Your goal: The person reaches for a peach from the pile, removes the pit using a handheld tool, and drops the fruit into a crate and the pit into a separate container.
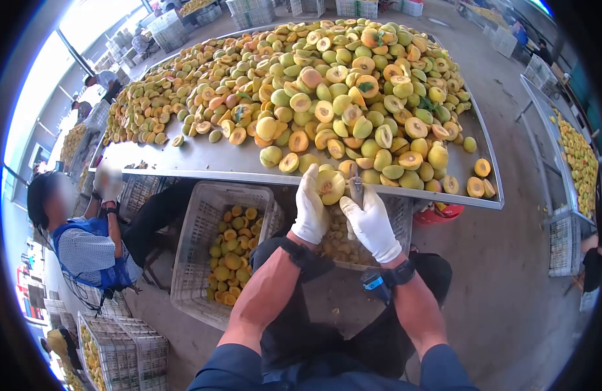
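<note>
My left hand [310, 207], in a white glove, holds a halved yellow fruit [331, 186] with its cut face showing. Just to the right, my right hand [371, 223], also gloved, grips a small metal tool [356, 185] that points upward beside the fruit. Both hands are over the front edge of a metal table [249, 174], which bears a large heap of fruit [301, 101], many pieces cut in half. Below my hands is a crate [398, 221] with small pale pieces in it, partly hidden by my hands.
A white crate [190, 267] of halved fruit stands at my left knee. Beyond it sits a co-worker [89, 251] in a blue apron. A red bucket [439, 212] is under the table's right side. Another fruit table [542, 127] stands at the far right.
</note>
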### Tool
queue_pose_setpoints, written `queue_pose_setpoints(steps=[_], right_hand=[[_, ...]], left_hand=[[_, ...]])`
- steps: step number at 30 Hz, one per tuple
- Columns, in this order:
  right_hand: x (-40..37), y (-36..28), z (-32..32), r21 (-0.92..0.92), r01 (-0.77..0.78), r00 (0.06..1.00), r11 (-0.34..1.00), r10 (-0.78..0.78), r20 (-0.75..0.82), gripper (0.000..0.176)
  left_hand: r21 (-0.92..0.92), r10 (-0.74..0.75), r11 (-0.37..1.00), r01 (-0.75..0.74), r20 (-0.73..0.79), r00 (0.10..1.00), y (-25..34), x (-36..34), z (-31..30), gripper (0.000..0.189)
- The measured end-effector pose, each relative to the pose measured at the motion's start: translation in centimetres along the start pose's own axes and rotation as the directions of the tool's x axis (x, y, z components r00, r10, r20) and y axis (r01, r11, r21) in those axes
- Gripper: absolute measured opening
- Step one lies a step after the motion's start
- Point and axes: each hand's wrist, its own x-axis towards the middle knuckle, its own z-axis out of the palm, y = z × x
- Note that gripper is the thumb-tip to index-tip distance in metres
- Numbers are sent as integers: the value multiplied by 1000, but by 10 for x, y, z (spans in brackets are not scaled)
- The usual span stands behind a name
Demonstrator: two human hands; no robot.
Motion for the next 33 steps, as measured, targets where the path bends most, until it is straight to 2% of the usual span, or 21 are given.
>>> queue_pose_setpoints(steps=[1, 2, 3, 5, 6, 11, 13, 15, 17, 18, 20, 23, 25, 27, 33], right_hand=[[-1, 2, 2, -205, 168, 980, 964, -186, -70, 17], [-1, 3, 2, -372, 348, 915, 860, -398, -65, 18], [-3, 3, 3, -371, 348, 915, 861, -397, -64, 18], [-8, 1, 2, -482, 393, 906, 783, -419, 59, 20], [-8, 4, 4, -517, 416, 894, 748, -439, 85, 22], [-6, 17, 7, -652, 346, 911, 674, -408, 61, 22], [-6, 15, 8, -689, 276, 935, 670, -353, 31, 20], [-5, 15, 8, -692, 253, 947, 677, -321, 32, 20], [-4, 19, 9, -695, 226, 958, 682, -286, 32, 19], [-3, 23, 10, -691, 220, 960, 689, -278, 28, 22], [-2, 29, 12, -685, 213, 963, 697, -268, 26, 24], [0, 28, 11, -647, 234, 961, 726, -274, 40, 26], [-2, 24, 10, -634, 190, 979, 750, -193, 65, 30], [-2, 24, 10, -640, 196, 979, 743, -187, 83, 29], [-5, 26, 5, -678, 212, 977, 703, -161, 139, 20]], left_hand=[[-15, 24, 1000, -24, 0, 1000, 6, -5, 3, 46], [-30, 45, 999, -45, 1, 999, 9, -8, 6, 45], [-30, 46, 998, -46, -1, 999, 9, -8, 4, 45], [43, 185, 982, -187, 28, 982, 7, -4, 0, 43], [53, 166, 984, -169, 60, 984, 7, -4, -2, 44], [117, 160, 978, -174, 126, 979, 7, -10, 9, 47], [-13, 87, 996, -87, 243, 966, 8, -10, 10, 46], [-14, 73, 997, -71, 239, 968, 6, -11, 12, 47], [212, 213, 938, -273, 267, 940, 1, -12, 12, 46], [213, 211, 938, -272, 268, 940, -1, -11, 14, 46], [-53, 81, 996, -74, 143, 986, -2, -12, 16, 44], [-64, 83, 995, -72, 185, 979, -3, -11, 14, 41], [-59, 73, 996, -63, 196, 978, -4, -8, 9, 43], [-52, 61, 997, -51, 205, 977, -4, -6, 3, 44], [93, 6, 995, -25, 195, 981, 1, -11, 1, 44]])
